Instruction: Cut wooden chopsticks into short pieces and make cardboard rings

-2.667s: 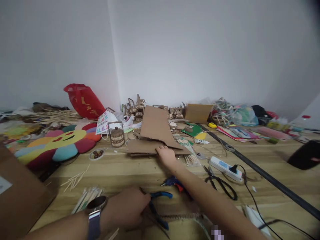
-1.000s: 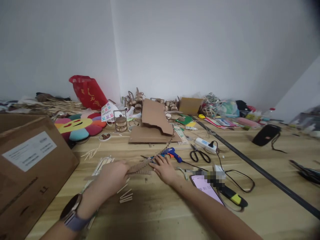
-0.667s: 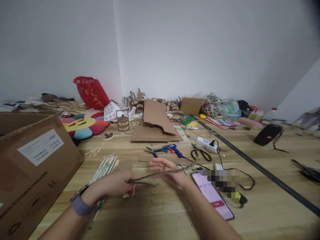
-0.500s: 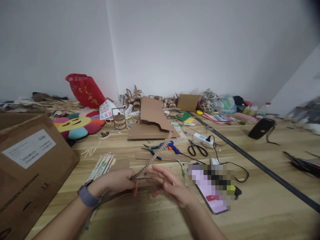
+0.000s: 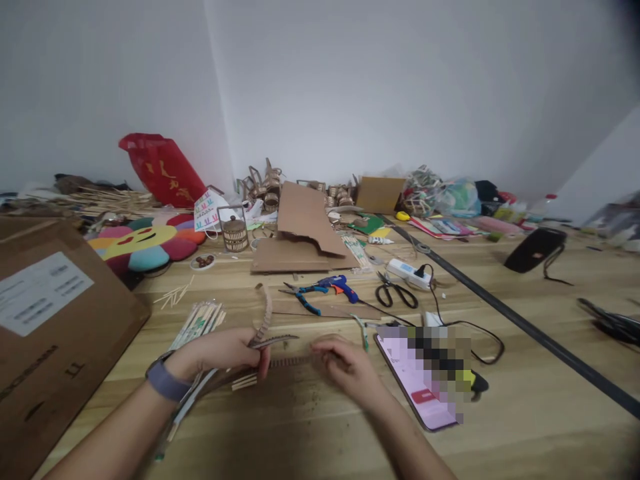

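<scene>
My left hand (image 5: 227,350) is closed around narrow strips of corrugated cardboard (image 5: 265,312). One end curls upward and a darker end points right. A lower length of strip (image 5: 290,362) runs from under the left hand to the fingertips of my right hand (image 5: 343,367), which are bent together in a pinch at its end. Under the left wrist lie packs of thin wooden sticks (image 5: 200,327), and short stick ends (image 5: 244,381) show below the fingers. Beyond the hands are blue-handled pliers (image 5: 307,300) and a blue glue gun (image 5: 343,288).
A large cardboard box (image 5: 70,320) stands at left. Torn cardboard (image 5: 303,217) lies ahead, with a small stick basket (image 5: 235,235) beside it. To the right are black scissors (image 5: 395,293), a power strip (image 5: 407,273), a phone (image 5: 425,397), a long dark bar (image 5: 500,303) and a black speaker (image 5: 535,250).
The strip that stretched up and away now curls short above my left hand. My right hand's spread fingers have drawn together at the lower length. The view has shifted slightly.
</scene>
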### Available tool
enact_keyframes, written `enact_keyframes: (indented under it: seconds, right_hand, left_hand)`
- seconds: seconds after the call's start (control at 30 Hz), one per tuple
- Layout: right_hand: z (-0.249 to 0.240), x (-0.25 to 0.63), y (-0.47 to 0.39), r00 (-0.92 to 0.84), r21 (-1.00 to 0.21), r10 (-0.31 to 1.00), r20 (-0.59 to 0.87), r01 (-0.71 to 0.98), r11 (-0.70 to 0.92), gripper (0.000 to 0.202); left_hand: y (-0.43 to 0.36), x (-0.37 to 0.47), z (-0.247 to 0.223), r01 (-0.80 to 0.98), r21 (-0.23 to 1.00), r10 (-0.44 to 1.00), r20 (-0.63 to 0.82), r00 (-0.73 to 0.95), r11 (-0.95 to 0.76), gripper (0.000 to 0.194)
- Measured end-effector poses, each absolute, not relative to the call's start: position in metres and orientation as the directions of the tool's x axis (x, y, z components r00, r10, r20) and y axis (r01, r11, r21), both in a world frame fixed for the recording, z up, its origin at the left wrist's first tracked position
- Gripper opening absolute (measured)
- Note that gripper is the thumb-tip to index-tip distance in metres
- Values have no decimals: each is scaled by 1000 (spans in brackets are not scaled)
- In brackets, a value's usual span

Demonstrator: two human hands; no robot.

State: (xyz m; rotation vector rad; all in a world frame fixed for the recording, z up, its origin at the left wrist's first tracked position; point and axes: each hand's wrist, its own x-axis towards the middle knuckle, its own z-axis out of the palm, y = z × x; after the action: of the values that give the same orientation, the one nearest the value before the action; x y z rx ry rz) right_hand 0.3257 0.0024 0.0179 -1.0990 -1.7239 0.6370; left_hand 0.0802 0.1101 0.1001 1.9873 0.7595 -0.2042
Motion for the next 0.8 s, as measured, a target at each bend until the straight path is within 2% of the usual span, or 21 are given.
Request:
enact_keyframes:
  seconds: [0.13, 0.23, 0.37, 0.43, 0.53, 0.63, 0.8]
  right_hand:
    - [12, 320, 1, -203, -773, 872, 445, 404, 489, 40]
    - [6, 320, 2, -111, -813, 928, 356, 453, 366, 38]
    - [0, 325, 6, -59, -909, 991, 121, 395, 134, 23]
    - [-2, 330, 8, -74, -925, 996, 38, 375, 64, 19]
    - [2, 338, 7, -95, -917, 995, 14, 395, 51, 20]
    - [11, 349, 3, -168, -900, 985, -31, 433, 46, 21]
    - [17, 362, -3, -339, -889, 911, -233, 454, -58, 22]
  left_hand:
    - [114, 80, 103, 625, 675, 476, -433, 765, -391, 25]
    - [125, 84, 108, 653, 585, 594, -330, 734, -482, 24]
    - [156, 91, 108, 688, 498, 725, -159, 670, -528, 22]
    - [172, 94, 100, 710, 470, 752, -137, 645, -524, 27]
    - [186, 97, 82, 728, 450, 766, -136, 628, -517, 33]
    - [189, 98, 67, 714, 457, 769, -93, 632, -531, 35]
    - [189, 99, 59, 744, 417, 826, 30, 563, -522, 40]
